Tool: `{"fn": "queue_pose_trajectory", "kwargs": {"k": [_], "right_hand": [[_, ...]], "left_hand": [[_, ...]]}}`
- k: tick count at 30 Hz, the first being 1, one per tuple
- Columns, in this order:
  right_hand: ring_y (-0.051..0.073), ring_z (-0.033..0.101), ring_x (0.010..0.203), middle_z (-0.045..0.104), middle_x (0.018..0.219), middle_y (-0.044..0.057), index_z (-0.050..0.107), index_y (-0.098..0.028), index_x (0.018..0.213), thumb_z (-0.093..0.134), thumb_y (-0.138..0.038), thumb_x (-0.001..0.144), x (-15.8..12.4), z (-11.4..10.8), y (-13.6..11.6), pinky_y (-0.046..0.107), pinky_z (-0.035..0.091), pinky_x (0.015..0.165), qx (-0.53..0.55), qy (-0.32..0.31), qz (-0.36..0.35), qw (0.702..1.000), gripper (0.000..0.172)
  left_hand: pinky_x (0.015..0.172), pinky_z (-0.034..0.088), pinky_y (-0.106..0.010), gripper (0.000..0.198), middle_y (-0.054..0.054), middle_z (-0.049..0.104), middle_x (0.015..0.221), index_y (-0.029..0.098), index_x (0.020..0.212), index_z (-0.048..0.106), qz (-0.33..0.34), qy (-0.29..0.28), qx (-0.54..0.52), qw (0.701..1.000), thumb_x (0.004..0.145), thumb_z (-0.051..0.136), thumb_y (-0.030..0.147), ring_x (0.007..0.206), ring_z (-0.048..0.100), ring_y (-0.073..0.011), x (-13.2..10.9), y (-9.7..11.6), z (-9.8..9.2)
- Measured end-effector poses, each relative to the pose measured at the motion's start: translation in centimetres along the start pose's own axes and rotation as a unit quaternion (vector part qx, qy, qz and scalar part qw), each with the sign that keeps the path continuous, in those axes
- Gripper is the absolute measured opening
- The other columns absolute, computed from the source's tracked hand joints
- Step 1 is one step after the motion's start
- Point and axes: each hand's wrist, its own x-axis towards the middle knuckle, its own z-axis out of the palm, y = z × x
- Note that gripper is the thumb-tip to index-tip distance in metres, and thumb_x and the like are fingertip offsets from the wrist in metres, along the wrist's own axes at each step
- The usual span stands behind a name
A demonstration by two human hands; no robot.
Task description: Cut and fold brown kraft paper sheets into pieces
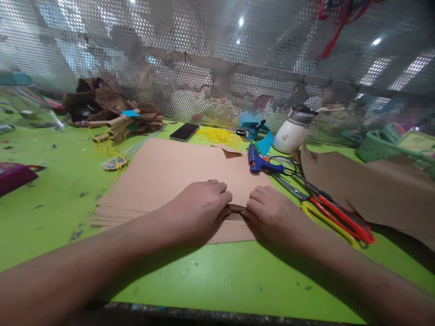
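Observation:
A stack of brown kraft paper sheets (183, 163) lies flat in front of me. Over its near part, my left hand (207, 203) and my right hand (268, 210) face each other, fingers curled in a pinch. Between them runs a narrow folded strip of brown paper (237, 208), one end in each hand. The fingers cover most of it. A ring sits on a left finger. Just beyond my right hand lies a blue glue gun (260, 162). Scissors with red and yellow handles (329, 219) lie to its right.
Farther back are a phone (184, 131), yellow string (219, 136), a white jug (292, 129) and a pile of brown scraps (136, 117). On the right are a large brown sheet (370, 185) and a green basket (384, 149). A perforated screen (190, 68) stands behind.

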Motion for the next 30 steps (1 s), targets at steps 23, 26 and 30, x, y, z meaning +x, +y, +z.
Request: {"fn": "queue_pose_trajectory", "kwargs": {"k": [23,26,30], "right_hand": [[0.017,0.047,0.078,0.055,0.084,0.004,0.055,-0.017,0.082,0.053,-0.008,0.088,-0.4,-1.0,0.9,0.029,0.035,0.064,0.127,-0.074,0.01,0.989,0.011],[0.016,0.047,0.076,0.054,0.083,0.003,0.053,-0.017,0.079,0.051,-0.009,0.09,-0.7,-1.5,0.8,0.029,0.035,0.064,0.141,-0.075,0.031,0.987,0.014],[0.015,0.048,0.075,0.054,0.082,0.003,0.055,-0.017,0.079,0.051,-0.008,0.088,-0.9,-1.7,0.9,0.029,0.036,0.064,0.15,-0.075,0.037,0.985,0.014]], "left_hand": [[0.068,0.041,-0.031,0.023,-0.003,0.053,0.083,0.02,0.091,0.065,0.001,-0.036,-0.133,0.991,0.097,0.042,0.024,0.072,0.05,-0.0168,-0.8,-0.5,-0.4],[0.066,0.039,-0.031,0.022,-0.003,0.053,0.081,0.021,0.089,0.065,0.005,-0.04,-0.115,0.993,0.095,0.043,0.02,0.071,0.05,-0.0169,-0.9,-0.7,-0.5],[0.064,0.038,-0.031,0.023,-0.003,0.055,0.079,0.019,0.083,0.065,0.004,-0.052,-0.102,0.993,0.089,0.044,0.014,0.068,0.05,-0.0163,-0.2,-0.7,-1.4]]}}
